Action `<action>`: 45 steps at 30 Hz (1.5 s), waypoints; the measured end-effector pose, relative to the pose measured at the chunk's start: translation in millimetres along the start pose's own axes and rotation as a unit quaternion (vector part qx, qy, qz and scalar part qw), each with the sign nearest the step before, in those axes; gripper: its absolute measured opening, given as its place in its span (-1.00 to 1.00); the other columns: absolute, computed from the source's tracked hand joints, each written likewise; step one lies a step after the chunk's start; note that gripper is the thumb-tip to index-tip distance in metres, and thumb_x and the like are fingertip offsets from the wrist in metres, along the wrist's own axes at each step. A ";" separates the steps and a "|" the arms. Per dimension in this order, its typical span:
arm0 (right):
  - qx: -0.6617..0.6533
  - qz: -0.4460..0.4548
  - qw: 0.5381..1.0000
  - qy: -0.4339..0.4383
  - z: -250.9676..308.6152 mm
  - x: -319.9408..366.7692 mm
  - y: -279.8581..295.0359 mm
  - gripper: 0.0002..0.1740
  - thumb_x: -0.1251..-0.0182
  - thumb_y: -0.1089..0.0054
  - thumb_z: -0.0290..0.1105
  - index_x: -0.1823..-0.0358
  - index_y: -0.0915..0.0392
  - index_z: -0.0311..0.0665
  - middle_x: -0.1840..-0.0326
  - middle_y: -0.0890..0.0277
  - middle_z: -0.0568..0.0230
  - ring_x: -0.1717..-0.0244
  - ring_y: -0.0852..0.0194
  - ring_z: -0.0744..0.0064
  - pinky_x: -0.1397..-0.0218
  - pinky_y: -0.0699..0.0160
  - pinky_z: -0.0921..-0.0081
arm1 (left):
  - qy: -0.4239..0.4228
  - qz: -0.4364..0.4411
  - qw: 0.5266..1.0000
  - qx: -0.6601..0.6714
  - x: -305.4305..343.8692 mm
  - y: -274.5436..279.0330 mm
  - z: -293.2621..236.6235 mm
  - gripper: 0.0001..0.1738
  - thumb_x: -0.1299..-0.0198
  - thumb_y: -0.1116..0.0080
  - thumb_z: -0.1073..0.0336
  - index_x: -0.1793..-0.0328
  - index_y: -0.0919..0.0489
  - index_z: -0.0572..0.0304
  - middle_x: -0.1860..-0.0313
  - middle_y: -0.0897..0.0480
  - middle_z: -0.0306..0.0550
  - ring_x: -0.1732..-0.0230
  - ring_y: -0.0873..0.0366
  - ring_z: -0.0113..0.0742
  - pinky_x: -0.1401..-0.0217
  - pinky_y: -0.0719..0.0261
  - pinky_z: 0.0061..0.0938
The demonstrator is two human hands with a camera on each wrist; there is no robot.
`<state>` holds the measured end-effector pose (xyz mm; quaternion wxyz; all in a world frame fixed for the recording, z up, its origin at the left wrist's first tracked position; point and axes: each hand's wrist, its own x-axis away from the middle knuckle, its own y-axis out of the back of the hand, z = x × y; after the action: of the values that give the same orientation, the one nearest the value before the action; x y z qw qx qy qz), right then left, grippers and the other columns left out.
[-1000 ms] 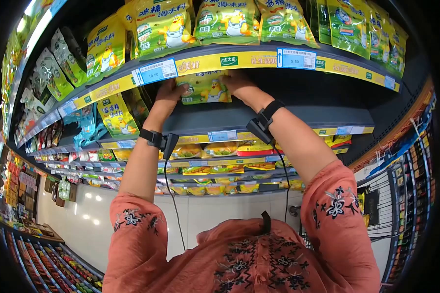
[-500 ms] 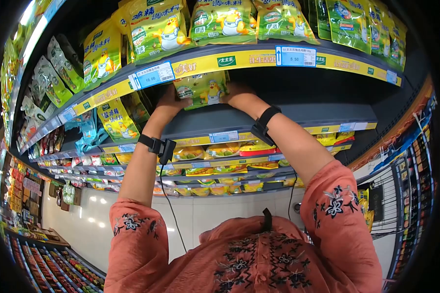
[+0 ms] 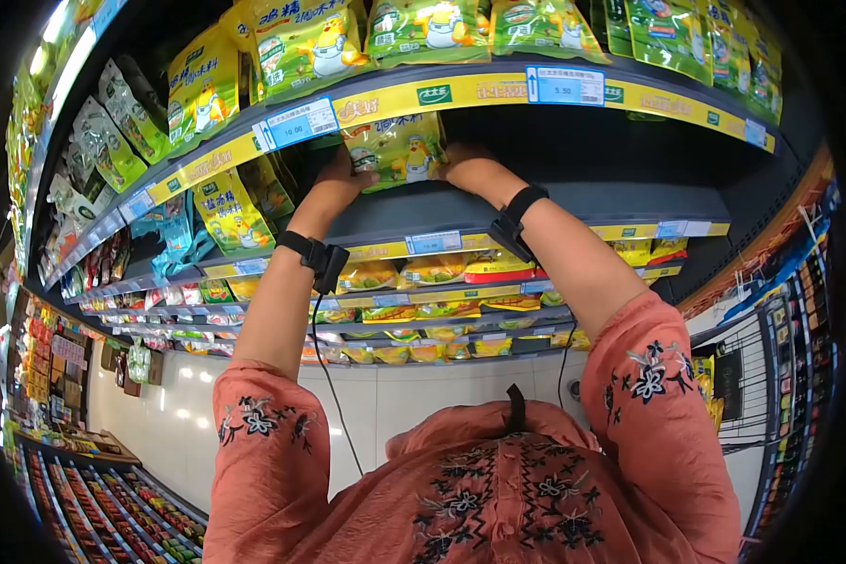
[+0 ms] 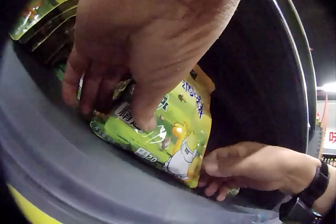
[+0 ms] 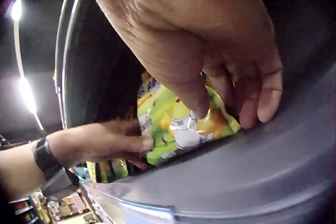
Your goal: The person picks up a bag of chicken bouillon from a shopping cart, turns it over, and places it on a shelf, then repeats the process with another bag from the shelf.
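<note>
A yellow-green seasoning bag [image 3: 399, 160] with a cartoon chicken stands on the dark shelf, its top partly hidden under the upper shelf edge in the head view. My left hand [image 3: 340, 183] grips its left side; in the left wrist view the thumb [image 4: 144, 106] presses the printed front while the other fingers curl at the side. At the opposite side edge, my right hand [image 3: 475, 171] holds the bag with its thumb on the front, beside the chicken. In the right wrist view, the right fingers [image 5: 257, 95] bend around that side, close over the shelf surface.
Similar bags [image 3: 432, 33] line the shelf above, behind a yellow price strip [image 3: 479, 94]. More yellow bags [image 3: 230, 216] stand to the left on this same shelf. Lower shelves hold packets [image 3: 432, 273]. A wire cart [image 3: 733, 376] is at the right.
More of the bag's printed front now shows below the upper shelf edge. Both hands stay on its sides, with the view shifting slightly.
</note>
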<state>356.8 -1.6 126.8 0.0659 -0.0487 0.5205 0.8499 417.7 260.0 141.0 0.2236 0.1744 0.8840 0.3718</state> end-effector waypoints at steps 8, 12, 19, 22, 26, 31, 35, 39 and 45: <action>-0.281 -0.101 0.948 0.112 -16.3 164.0 71.6 -0.77 -0.45 -0.17 -0.30 0.09 -0.60 -0.35 0.26 -0.63 0.22 0.22 -0.62 0.48 0.10 -0.60 0.47 | -0.059 -0.161 0.985 0.032 73.0 -8.0 -60.1 -0.46 -0.37 -0.24 0.23 -0.37 -0.39 0.34 -0.07 -0.64 0.09 -0.06 -0.60 -0.23 -0.15 -0.55 -0.41; -0.491 0.031 0.871 0.002 -64.7 265.7 74.6 -0.72 -0.52 -0.12 -0.23 -0.01 -0.57 -0.31 0.24 -0.61 0.34 0.24 -0.56 0.61 0.14 -0.59 0.58 | -0.050 -0.128 0.969 0.204 148.9 -74.1 -111.8 -0.59 -0.49 -0.10 0.23 -0.34 -0.41 0.27 0.11 -0.66 -0.07 0.06 -0.61 -0.38 -0.04 -0.55 -0.49; -0.536 0.019 0.818 -0.207 -176.8 423.1 52.1 -0.68 -0.53 -0.11 -0.18 -0.04 -0.57 -0.29 0.16 -0.64 0.29 0.24 -0.63 0.52 0.17 -0.65 0.53 | 0.030 0.379 0.906 0.187 224.3 -230.6 -196.7 -0.50 -0.44 -0.19 0.14 -0.37 -0.45 0.24 0.08 -0.67 -0.10 0.02 -0.62 -0.36 -0.10 -0.55 -0.43; -0.573 -0.057 0.778 -0.252 -203.6 488.5 58.3 -0.66 -0.51 -0.10 -0.17 -0.05 -0.57 -0.29 0.17 -0.64 0.28 0.25 -0.65 0.49 0.19 -0.65 0.53 | -0.004 0.474 0.871 0.127 237.6 -279.9 -238.5 -0.39 -0.37 -0.27 0.07 -0.39 -0.44 0.30 -0.01 -0.68 0.09 -0.04 -0.66 -0.19 -0.15 -0.57 -0.35; -0.545 -0.108 0.764 -0.329 -234.7 576.5 59.0 -0.65 -0.48 -0.11 -0.13 -0.02 -0.55 -0.27 0.18 -0.65 0.26 0.24 -0.67 0.46 0.24 -0.65 0.52 | -0.028 0.551 0.823 0.134 248.8 -335.7 -284.6 -0.36 -0.36 -0.28 0.07 -0.40 -0.42 0.35 -0.05 -0.68 0.17 -0.06 -0.67 -0.15 -0.16 -0.58 -0.33; -0.544 -0.155 0.702 -0.431 -272.7 668.6 50.9 -0.65 -0.45 -0.14 -0.13 0.06 -0.55 -0.30 0.22 -0.64 0.27 0.25 -0.68 0.46 0.27 -0.64 0.51 | -0.091 0.592 0.792 0.116 266.8 -397.1 -344.1 -0.38 -0.37 -0.26 0.07 -0.39 -0.43 0.35 -0.04 -0.69 0.17 -0.07 -0.66 -0.13 -0.16 -0.58 -0.33; -0.616 -0.249 0.572 -0.482 -320.8 729.6 35.3 -0.69 -0.45 -0.15 -0.18 0.03 -0.54 -0.29 0.18 -0.63 0.23 0.21 -0.69 0.39 0.21 -0.71 0.43 | -0.092 0.625 0.770 0.092 281.1 -425.7 -390.8 -0.38 -0.37 -0.26 0.07 -0.38 -0.43 0.36 -0.06 -0.69 0.21 -0.07 -0.67 -0.10 -0.14 -0.59 -0.31; -0.636 -0.374 0.464 -0.490 -380.9 767.1 12.8 -0.75 -0.42 -0.17 -0.27 0.10 -0.49 -0.33 0.23 -0.56 0.19 0.24 -0.67 0.26 0.12 -0.76 0.32 | -0.071 0.621 0.775 0.088 288.0 -444.3 -401.3 -0.38 -0.37 -0.25 0.07 -0.39 -0.43 0.35 -0.06 -0.69 0.19 -0.08 -0.67 -0.11 -0.14 -0.59 -0.33; -0.646 -0.409 0.390 -0.513 -456.9 783.3 -34.4 -0.71 -0.37 -0.23 -0.29 0.01 -0.46 -0.29 0.23 -0.49 0.18 0.32 -0.52 0.28 0.22 -0.60 0.29 | 0.005 0.625 0.776 0.084 292.7 -444.1 -402.7 -0.40 -0.38 -0.26 0.11 -0.40 -0.43 0.33 -0.08 -0.65 -0.05 -0.09 -0.58 -0.34 -0.19 -0.52 -0.46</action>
<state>-403.9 -345.2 -229.1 0.6088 0.1613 -0.3996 0.6661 -102.5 -128.8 -12.1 -0.0773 0.7046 0.6095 0.3550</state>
